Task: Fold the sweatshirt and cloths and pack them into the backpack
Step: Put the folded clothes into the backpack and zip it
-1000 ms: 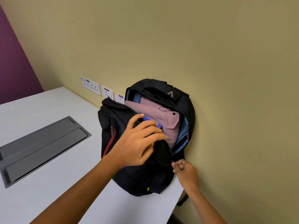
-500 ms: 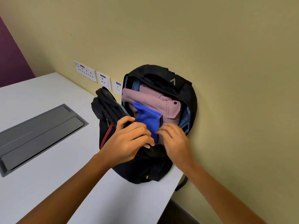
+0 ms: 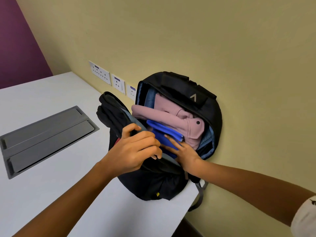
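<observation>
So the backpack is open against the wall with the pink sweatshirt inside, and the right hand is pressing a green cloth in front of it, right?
Not quite: the cloth is blue, not green. The head view shows the right hand pressing it into the open backpack, in front of the pink sweatshirt.

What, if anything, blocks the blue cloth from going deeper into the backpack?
Nothing visible does. The left hand holds the backpack front flap open, the right hand presses the blue cloth, and the pink sweatshirt sits behind it.
</observation>
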Motion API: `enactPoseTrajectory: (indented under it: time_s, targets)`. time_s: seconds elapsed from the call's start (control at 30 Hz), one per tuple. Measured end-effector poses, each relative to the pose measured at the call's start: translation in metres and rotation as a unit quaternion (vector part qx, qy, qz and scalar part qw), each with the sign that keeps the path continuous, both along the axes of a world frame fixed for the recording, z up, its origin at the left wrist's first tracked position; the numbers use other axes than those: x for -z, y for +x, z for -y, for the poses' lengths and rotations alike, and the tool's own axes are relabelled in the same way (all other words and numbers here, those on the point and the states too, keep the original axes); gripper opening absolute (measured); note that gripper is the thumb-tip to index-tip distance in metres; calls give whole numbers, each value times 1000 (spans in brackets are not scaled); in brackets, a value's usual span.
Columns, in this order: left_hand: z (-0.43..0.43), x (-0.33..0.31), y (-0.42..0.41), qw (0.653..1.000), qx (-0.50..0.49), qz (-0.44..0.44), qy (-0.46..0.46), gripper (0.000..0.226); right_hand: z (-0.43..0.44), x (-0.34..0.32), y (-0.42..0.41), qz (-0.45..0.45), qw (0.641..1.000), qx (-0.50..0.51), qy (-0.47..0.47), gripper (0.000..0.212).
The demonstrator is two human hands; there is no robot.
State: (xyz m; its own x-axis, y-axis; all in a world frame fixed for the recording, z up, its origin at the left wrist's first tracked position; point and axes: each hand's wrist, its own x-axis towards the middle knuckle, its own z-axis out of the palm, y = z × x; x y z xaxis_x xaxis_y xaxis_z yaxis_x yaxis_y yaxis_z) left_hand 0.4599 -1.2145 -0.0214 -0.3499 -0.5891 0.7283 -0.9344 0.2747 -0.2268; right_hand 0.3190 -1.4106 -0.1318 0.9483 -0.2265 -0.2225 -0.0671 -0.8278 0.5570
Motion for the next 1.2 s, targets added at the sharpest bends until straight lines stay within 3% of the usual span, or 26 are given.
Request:
enactPoseTrajectory:
  time_s: [0.1,0.2,0.27,0.33,0.4,0.47,0.53,0.6,0.67,0.77,0.87,0.9,0.97,1.07,1.2]
  targets:
    - [8,-4,0,1000,-5,-20,-17,19,7,7,0,110,993,-42,-20,58]
    - [20,-13,1,999,-6,-31,-30,17,7,-2,-12,166,970,-159,75,31]
    - [29,-17,0,999,-3,-38,-37,18,-2,-19,-25,273,932,-188,149,17]
    - [39,-19,-1,998,0,-45,-40,17,-17,-32,-48,408,878,-147,202,23]
    - [49,-21,-2,998,4,-55,-40,15,-33,-32,-75,541,807,-43,231,29]
    - [58,-22,-6,997,8,-65,-39,16,-54,-27,-93,643,706,104,277,27]
    - [67,-24,-9,997,16,-71,-37,16,-69,-12,-94,685,605,241,327,24]
    - [75,-25,-11,997,23,-70,-37,16,-74,6,-87,668,521,348,401,25]
    - [81,-25,-12,996,26,-70,-41,17,-72,22,-77,609,477,409,484,21]
    - [86,-23,-12,996,24,-71,-49,17,-70,35,-64,521,503,444,527,8]
    - [87,-22,-13,995,16,-83,-57,18,-67,36,-62,488,515,454,539,22]
    - [87,-21,-13,994,13,-85,-60,18,-65,35,-65,475,505,459,556,29]
    - [88,-21,-15,994,12,-86,-63,17,-63,31,-69,454,444,465,617,37]
    - [91,-21,-17,994,15,-85,-61,16,-66,21,-72,425,368,453,692,33]
    - [93,-22,-19,995,13,-86,-55,15,-65,10,-73,409,384,442,699,26]
